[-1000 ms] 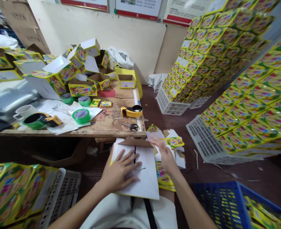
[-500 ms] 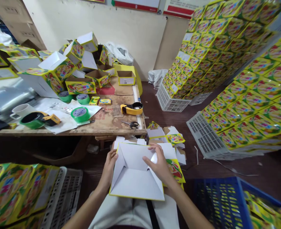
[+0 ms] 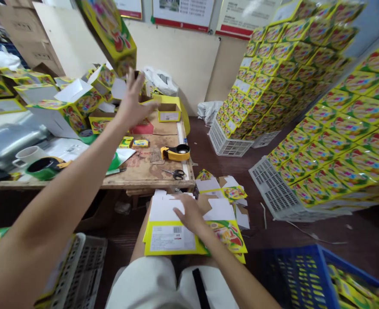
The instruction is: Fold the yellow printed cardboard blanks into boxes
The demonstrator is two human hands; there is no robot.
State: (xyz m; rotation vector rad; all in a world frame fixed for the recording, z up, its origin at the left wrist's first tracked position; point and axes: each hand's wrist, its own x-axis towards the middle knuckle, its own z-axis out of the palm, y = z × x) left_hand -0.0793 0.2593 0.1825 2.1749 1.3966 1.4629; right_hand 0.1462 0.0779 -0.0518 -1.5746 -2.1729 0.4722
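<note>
My left hand [image 3: 134, 101] is stretched out over the table with its fingers spread, holding nothing. Just above it a folded yellow printed box [image 3: 110, 30] is in the air, tilted, apart from the fingers. My right hand [image 3: 189, 212] rests with fingers flat on a stack of flat yellow-and-white box blanks [image 3: 171, 238] lying on my lap. More blanks [image 3: 223, 193] lie on the floor beyond my knees.
A wooden table [image 3: 150, 169] carries a heap of folded boxes [image 3: 73, 101], a yellow tape dispenser [image 3: 176, 152], scissors [image 3: 174, 173], green tape rolls and a cup. Stacked printed boxes [image 3: 305, 94] on white crates fill the right side. A blue crate [image 3: 292, 274] stands near right.
The box that both hands were folding on my lap has left them and now flies above the table. My left arm swung up and forward; my right hand dropped onto the blanks.
</note>
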